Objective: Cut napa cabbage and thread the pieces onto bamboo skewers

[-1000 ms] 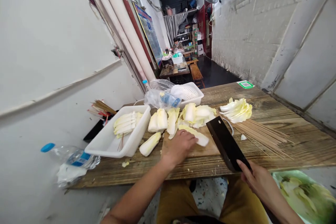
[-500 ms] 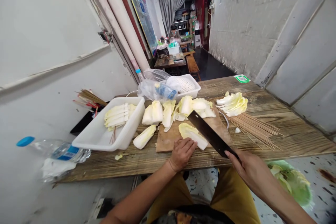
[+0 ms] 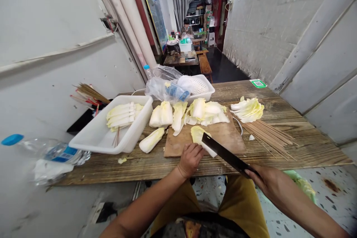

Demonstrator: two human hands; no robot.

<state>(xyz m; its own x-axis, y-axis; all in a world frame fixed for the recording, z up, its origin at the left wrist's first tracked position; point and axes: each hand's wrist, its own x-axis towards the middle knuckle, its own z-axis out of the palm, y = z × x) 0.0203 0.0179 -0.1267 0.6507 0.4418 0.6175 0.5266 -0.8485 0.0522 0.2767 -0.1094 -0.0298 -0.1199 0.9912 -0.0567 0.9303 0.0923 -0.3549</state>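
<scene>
You sit at a long, brown, weathered wooden table (image 3: pixel 134 169). Toward its left end stands a deep, rectangular white plastic tray (image 3: pixel 97 150), a row of pale cabbage pieces inside it. In front of you lies a flat, light-brown wooden cutting board (image 3: pixel 178 143), with a heap of white-and-yellow cabbage leaves (image 3: pixel 206 111) along its far side. To the right of the board spreads a bundle of thin, straight tan sticks (image 3: pixel 275 137).

Your right hand (image 3: pixel 264 180) is closed around the handle of a long, dark metal knife (image 3: pixel 225 152), its blade slanting away to the left over the board. Your left hand (image 3: pixel 190 159) has its fingers curled together at the board's near side. A single pale cabbage leaf with a yellow frilled end (image 3: pixel 197 134) lies on the board just beyond your left fingertips, well apart from your right hand, with the blade's far end over it. Whether your left fingers pinch it or merely press it, you cannot tell.
</scene>
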